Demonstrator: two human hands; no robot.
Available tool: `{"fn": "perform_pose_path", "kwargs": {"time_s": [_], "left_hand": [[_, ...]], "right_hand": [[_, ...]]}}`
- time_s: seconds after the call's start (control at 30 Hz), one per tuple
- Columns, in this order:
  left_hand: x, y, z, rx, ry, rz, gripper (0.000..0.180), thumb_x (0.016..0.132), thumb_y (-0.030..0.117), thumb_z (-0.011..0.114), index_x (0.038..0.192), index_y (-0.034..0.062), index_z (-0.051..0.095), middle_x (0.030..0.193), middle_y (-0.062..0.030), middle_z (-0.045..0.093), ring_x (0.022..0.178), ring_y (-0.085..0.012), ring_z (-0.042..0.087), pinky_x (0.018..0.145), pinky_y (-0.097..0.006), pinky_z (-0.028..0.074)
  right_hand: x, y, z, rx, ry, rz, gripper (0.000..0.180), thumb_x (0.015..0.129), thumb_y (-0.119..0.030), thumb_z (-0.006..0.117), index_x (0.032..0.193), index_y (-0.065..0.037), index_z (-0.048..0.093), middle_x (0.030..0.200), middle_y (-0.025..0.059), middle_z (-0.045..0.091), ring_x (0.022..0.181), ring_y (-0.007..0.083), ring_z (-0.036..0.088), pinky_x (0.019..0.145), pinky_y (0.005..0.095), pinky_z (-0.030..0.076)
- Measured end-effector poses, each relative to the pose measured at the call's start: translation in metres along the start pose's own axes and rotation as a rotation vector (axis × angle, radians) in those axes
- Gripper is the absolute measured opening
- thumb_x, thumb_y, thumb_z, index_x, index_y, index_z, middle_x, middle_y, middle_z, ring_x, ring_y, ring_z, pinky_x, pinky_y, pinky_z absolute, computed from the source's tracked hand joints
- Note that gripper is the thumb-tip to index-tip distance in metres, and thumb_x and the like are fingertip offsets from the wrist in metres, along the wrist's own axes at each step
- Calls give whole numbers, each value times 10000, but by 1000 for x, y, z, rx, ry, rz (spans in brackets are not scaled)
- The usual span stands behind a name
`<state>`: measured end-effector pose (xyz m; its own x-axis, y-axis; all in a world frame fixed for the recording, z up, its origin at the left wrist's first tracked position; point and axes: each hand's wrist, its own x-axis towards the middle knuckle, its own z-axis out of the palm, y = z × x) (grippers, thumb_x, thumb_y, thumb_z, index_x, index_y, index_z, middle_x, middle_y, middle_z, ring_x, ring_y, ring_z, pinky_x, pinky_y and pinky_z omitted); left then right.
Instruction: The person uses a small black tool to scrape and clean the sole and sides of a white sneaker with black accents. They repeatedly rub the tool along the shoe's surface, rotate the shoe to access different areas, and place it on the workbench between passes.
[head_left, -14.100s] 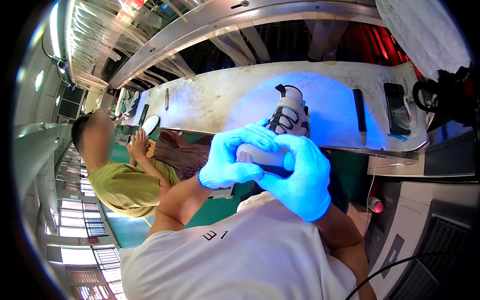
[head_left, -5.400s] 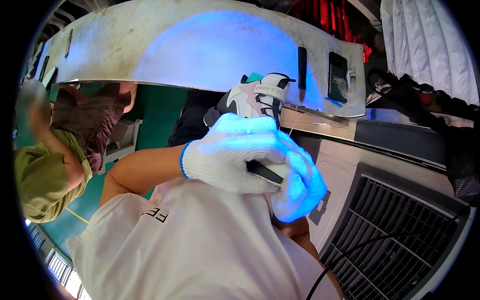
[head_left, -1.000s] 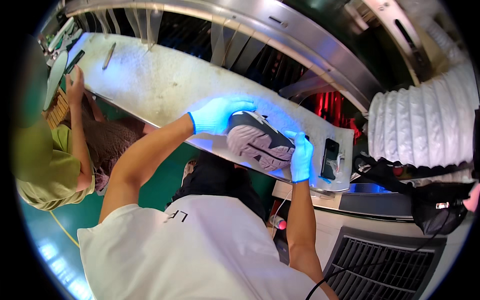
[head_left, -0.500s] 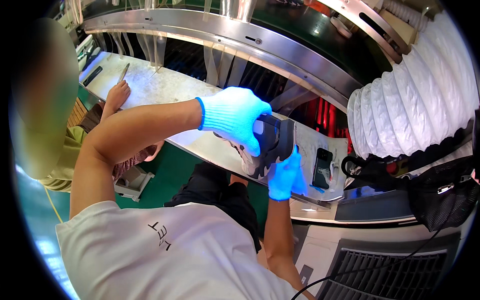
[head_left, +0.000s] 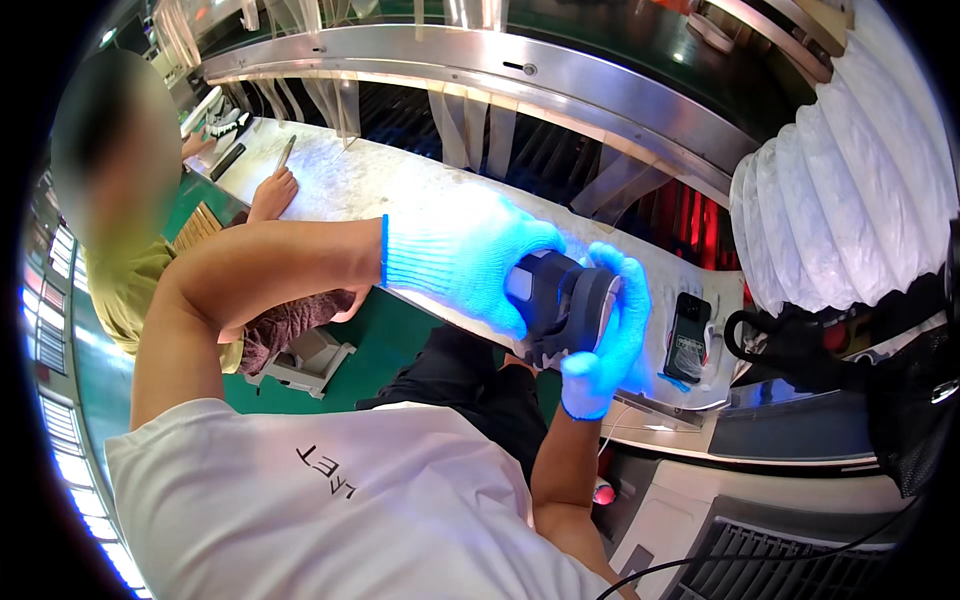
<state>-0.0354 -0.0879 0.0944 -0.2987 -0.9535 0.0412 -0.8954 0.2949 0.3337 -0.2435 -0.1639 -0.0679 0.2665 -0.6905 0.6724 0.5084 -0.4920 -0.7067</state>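
Note:
A dark grey and black shoe (head_left: 552, 302) is held up in front of me over the bench edge. My left hand (head_left: 470, 255), in a white knit glove with a blue cuff, is closed round its upper from the left. My right hand (head_left: 618, 335), gloved too and tinted blue by the light, cups the shoe's right end, fingers along the far side and thumb on the near side. The palms hide parts of the shoe. Beneath lies the pale bench top (head_left: 375, 175).
A metal-framed machine (head_left: 430, 50) with clear strip curtains and red-lit rollers runs behind the bench. A phone (head_left: 688, 335) lies to the right, near a white flexible duct (head_left: 845, 190) and a black bag (head_left: 900, 400). Another person's hand (head_left: 274, 192) holds a slim tool at left.
My right hand has risen from below the shoe and now wraps its right end. The shoe has turned slightly and sits a little lower and further right. The view has shifted.

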Motion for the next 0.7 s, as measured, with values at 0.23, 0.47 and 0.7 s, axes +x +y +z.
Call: {"fn": "perform_pose_path", "kwargs": {"time_s": [0.23,0.47,0.7], "left_hand": [[1,6,-4,-6,-33,-6,859,717,479,981,1424,92,683,1165,-158,803,1000,-392,797,868,-478,641],[4,6,0,81,-90,36,836,734,450,964,1431,97,666,1138,-162,790,990,-401,791,853,-507,641],[11,-6,3,3,19,244,826,756,469,948,1414,68,651,1087,-170,787,938,-406,789,783,-505,647]], "right_hand": [[-3,-18,-23,222,39,146,1330,846,-769,841,1753,15,263,1777,268,363,1655,420,356,1384,550,213],[-8,4,-43,47,-144,-13,1494,701,-727,974,1770,3,228,1765,283,379,1669,436,319,1374,594,188],[-16,12,4,273,61,-87,1421,699,-805,926,1718,-15,328,1628,259,536,1515,433,514,1300,585,362]]}}
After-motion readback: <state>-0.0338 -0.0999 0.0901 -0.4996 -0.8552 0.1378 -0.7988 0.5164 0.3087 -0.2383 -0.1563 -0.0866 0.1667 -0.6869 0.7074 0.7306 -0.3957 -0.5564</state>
